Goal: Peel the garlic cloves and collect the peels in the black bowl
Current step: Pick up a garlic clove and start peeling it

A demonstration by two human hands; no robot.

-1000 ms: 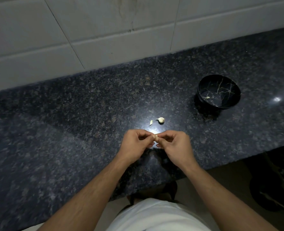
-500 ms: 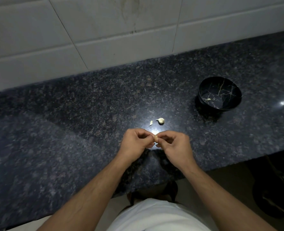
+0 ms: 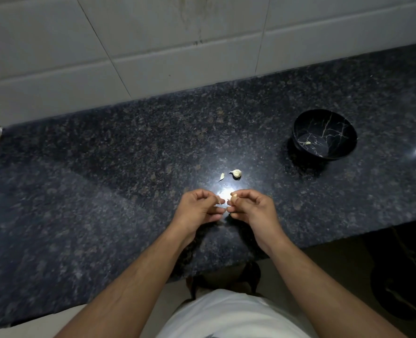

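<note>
Over the worktop [image 3: 104, 191] our right hand [image 3: 253, 211] pinches a garlic clove [image 3: 233, 196]; our left hand [image 3: 197, 211] fingers clamp a peel scrap [image 3: 218, 203].

Dark speckled granite counter [image 3: 104, 191] spans the middle of the frame. White tiled wall [image 3: 153, 45] fills the top, with a brownish stain at upper centre. White shirt [image 3: 226, 315] at bottom centre. Dark round object [image 3: 404, 284], lower right, unclear.

Polished speckled granite counter [image 3: 104, 167], glossy marbled black bowl [image 3: 343, 132], smooth white wall tiles [image 3: 153, 32].
</note>
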